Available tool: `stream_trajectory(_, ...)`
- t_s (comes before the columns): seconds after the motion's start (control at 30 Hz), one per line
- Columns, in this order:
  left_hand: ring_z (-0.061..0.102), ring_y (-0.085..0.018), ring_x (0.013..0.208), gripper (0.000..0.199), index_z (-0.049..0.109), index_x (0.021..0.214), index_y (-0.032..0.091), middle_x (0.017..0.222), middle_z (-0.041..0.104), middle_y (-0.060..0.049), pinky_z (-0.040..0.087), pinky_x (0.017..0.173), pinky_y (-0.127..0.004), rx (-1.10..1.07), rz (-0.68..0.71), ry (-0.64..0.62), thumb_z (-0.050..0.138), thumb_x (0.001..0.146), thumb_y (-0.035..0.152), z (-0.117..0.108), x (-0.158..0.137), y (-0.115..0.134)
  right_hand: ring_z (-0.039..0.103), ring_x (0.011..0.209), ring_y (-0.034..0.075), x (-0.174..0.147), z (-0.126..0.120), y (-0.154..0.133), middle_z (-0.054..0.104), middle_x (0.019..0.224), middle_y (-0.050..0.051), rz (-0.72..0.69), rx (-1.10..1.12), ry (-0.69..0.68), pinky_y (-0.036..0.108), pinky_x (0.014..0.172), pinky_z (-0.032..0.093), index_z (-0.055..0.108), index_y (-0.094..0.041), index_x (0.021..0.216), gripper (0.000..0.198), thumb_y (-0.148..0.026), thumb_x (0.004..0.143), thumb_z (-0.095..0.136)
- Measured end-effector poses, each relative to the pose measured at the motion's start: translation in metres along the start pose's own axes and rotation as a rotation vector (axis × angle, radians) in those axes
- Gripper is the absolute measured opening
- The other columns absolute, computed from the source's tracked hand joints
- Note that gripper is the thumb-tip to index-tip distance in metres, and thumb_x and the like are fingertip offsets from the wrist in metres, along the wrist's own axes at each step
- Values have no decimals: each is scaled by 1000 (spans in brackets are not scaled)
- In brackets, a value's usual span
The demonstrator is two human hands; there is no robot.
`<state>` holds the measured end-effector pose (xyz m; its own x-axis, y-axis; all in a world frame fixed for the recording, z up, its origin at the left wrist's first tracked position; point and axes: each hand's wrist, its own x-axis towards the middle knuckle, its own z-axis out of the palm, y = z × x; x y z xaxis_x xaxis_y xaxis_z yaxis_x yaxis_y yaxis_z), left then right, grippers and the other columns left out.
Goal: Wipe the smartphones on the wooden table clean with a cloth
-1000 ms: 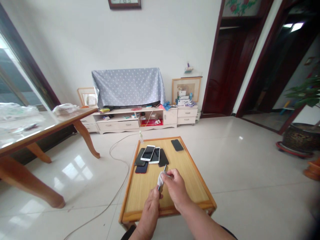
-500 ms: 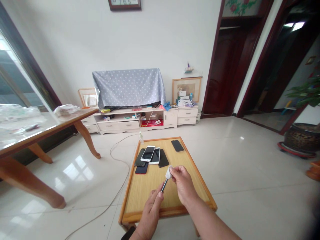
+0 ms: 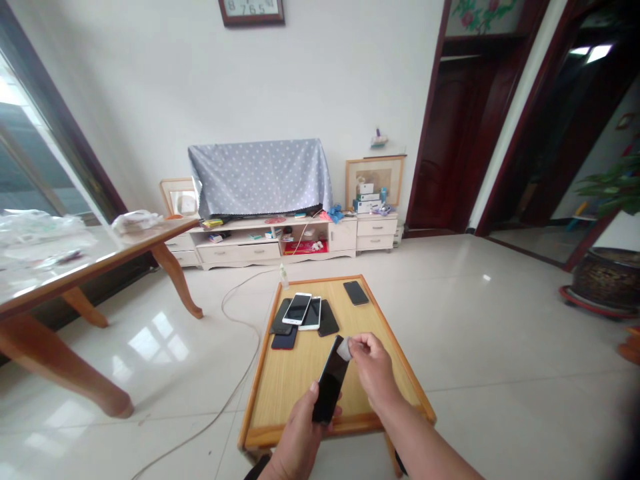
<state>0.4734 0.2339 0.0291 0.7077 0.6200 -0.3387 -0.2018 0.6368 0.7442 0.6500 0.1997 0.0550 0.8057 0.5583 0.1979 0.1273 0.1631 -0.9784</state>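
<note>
Above the near part of the small wooden table (image 3: pixel 280 393), my left hand (image 3: pixel 303 423) is closed around a dark smartphone (image 3: pixel 331 385), its black screen facing up and tilted. My right hand (image 3: pixel 373 363) pinches a small whitish cloth (image 3: pixel 344 349) against the phone's upper right edge. Farther up the table lies a loose group of phones: a white-framed phone (image 3: pixel 297 309) on top, another white phone (image 3: pixel 311 315) beside it, a black phone (image 3: pixel 328 318) to the right and a dark red-edged phone (image 3: pixel 285 339) in front. One more dark phone (image 3: pixel 355 293) lies alone at the far right.
A small clear bottle (image 3: pixel 283 276) stands at the table's far left corner. A cable (image 3: pixel 235 387) runs along the floor on the left. The larger table (image 3: pixel 165 231) stands at left, a low white cabinet (image 3: pixel 240 253) by the wall, a potted plant (image 3: pixel 603 280) at right.
My left hand has turned the phone from edge-on to screen up. The cloth in my right hand has moved from the phone's end onto its upper right edge.
</note>
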Motion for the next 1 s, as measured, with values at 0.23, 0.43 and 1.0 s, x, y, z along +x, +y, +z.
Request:
stream_trajectory(0.23,65,-21,105,52,57,131,17,119,69,-10,49,89,-30,-252,-61,-97,51,94,53,4,6,12,55,117,24,-70,22,-11,60,124,11,-596,-493,-381,43,101,47,63,-24,122,35,-16,93,46)
stream_trajectory(0.43,62,-20,116,48,55,135,22,126,67,-8,47,100,-32,-357,-58,-139,48,96,50,-5,5,18,30,144,28,-64,21,-14,39,154,10,-763,-715,-564,53,114,35,44,-20,146,53,-16,93,46)
stream_trajectory(1.0,69,-18,79,51,54,133,23,101,72,-7,49,62,-26,-317,-86,-184,51,93,54,-13,5,13,11,149,33,-28,6,-23,29,159,3,-655,-959,-574,69,115,14,38,-28,150,47,-39,104,34)
